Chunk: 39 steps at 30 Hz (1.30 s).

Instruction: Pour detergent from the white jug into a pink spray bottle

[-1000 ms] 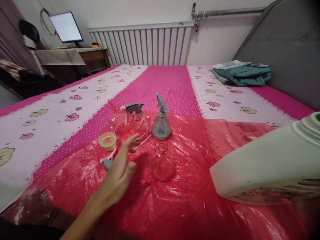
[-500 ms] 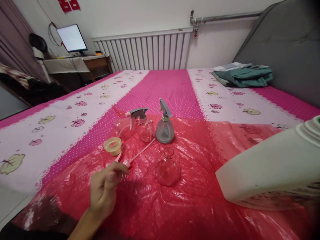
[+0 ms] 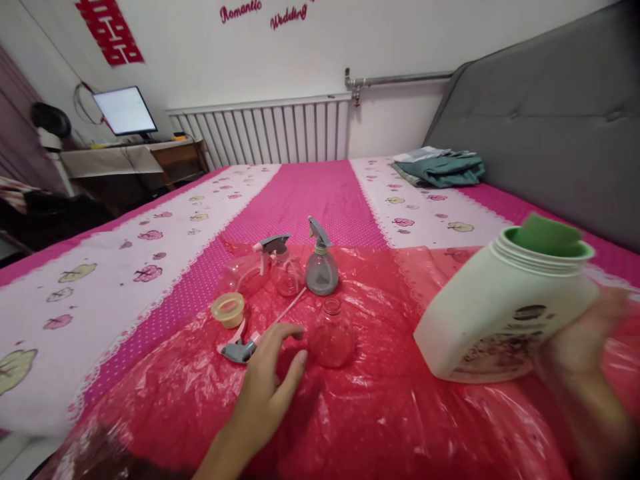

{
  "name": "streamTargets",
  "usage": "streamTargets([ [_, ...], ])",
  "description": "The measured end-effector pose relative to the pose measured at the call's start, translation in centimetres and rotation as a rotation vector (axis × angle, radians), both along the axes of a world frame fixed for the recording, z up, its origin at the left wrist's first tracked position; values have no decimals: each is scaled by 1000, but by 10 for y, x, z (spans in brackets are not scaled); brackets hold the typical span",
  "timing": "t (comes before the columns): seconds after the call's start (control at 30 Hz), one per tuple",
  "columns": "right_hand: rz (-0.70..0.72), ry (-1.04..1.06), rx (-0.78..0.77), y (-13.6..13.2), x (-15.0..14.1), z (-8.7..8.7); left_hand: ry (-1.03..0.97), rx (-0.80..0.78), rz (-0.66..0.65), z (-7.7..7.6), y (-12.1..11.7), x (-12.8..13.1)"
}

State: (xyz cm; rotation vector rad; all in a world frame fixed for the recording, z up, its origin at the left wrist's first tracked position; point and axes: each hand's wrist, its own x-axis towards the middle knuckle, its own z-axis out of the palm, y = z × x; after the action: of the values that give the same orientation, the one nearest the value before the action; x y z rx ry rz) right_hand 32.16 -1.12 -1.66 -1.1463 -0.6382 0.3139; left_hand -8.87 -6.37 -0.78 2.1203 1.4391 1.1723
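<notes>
My left hand is open, thumb and fingers apart, just left of a clear open-necked spray bottle standing upright on the red plastic sheet. Its fingertips come close to the bottle; whether they touch it, I cannot tell. On the right, my right hand grips a large pale detergent jug, tilted, its wide mouth uncovered with a green piece inside. Left of my left hand lies a grey and pink spray head with a thin tube. Beside it sits a yellowish round cap.
Behind stand a grey-tinted spray bottle and a clear one, both with spray heads. A clear bottle-like shape lies left of them. Folded clothes lie far back on the bed, near the grey headboard.
My left hand has let go of the spray head, moved right toward the open bottle and spread its fingers. My right hand has come into view, and the jug is tipped more upright.
</notes>
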Motion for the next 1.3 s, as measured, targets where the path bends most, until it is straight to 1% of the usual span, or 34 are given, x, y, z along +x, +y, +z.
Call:
streamTargets([
  [0.1,-46,127,48,3,-5,2,-40,-47,-17,1,8,13],
  [0.23,0,187,71,7,-10,3,-124,-114,-65,-1,27,33],
  [0.37,29,174,67,5,-10,2,-163,-75,-104,-11,47,48],
  [0.5,29,133,67,2,-8,0,-184,-21,-88,-22,55,52],
  [0.6,24,104,68,2,-6,0,-202,-19,-59,-27,53,56],
  [0.7,35,107,62,2,-4,1,-228,-25,-40,-27,46,65],
  [0.8,45,136,84,2,-6,3,-266,1,-11,-27,41,76],
  [0.93,19,116,123,0,-9,5,-322,47,87,-33,34,89],
  [1.07,41,89,91,-2,-7,6,-367,120,175,-42,29,97],
  [1.17,11,54,61,-5,-9,10,-317,157,171,-49,26,100],
  [1.3,16,2,22,-11,-14,20,-240,280,126,-57,24,101],
])
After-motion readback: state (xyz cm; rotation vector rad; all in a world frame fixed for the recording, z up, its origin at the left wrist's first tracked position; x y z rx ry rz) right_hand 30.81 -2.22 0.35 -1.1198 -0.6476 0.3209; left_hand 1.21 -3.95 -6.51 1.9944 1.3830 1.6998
